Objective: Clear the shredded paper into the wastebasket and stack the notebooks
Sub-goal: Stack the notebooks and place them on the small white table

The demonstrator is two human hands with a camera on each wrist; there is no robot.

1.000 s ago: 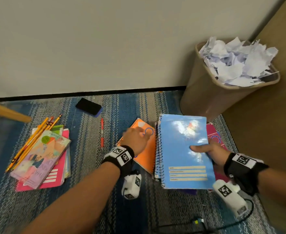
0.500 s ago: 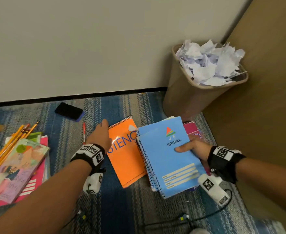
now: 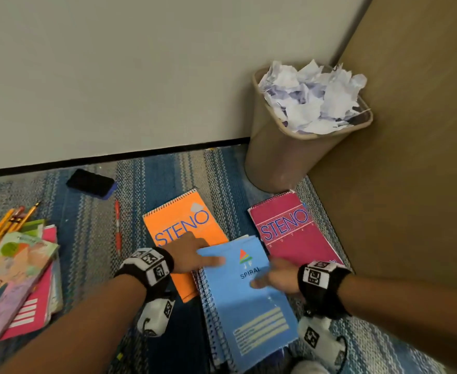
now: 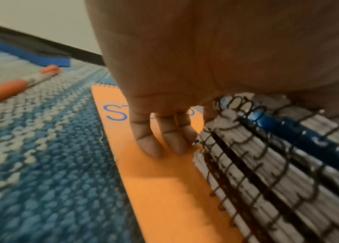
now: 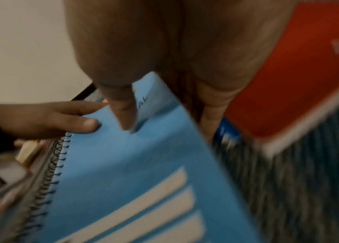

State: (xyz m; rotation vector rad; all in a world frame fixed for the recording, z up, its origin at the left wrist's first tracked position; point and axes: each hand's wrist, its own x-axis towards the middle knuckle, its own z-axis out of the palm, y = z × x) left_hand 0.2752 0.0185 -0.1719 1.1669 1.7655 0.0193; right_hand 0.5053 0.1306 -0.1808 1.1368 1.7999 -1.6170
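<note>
The left hand (image 3: 192,253) grips the spiral edge of the blue notebook stack (image 3: 249,300), thumb on the cover — only the left wrist view shows its fingers (image 4: 149,139) resting on the orange notebook (image 3: 178,228). The right hand (image 3: 274,273) pinches the stack's other edge — thumb above. Beyond lie the pink notebook (image 3: 292,228) and the wastebasket (image 3: 278,157) heaped with shredded paper (image 3: 313,98).

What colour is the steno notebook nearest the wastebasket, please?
Pink steno notebook with blue lettering; the head view shows it best.
</note>
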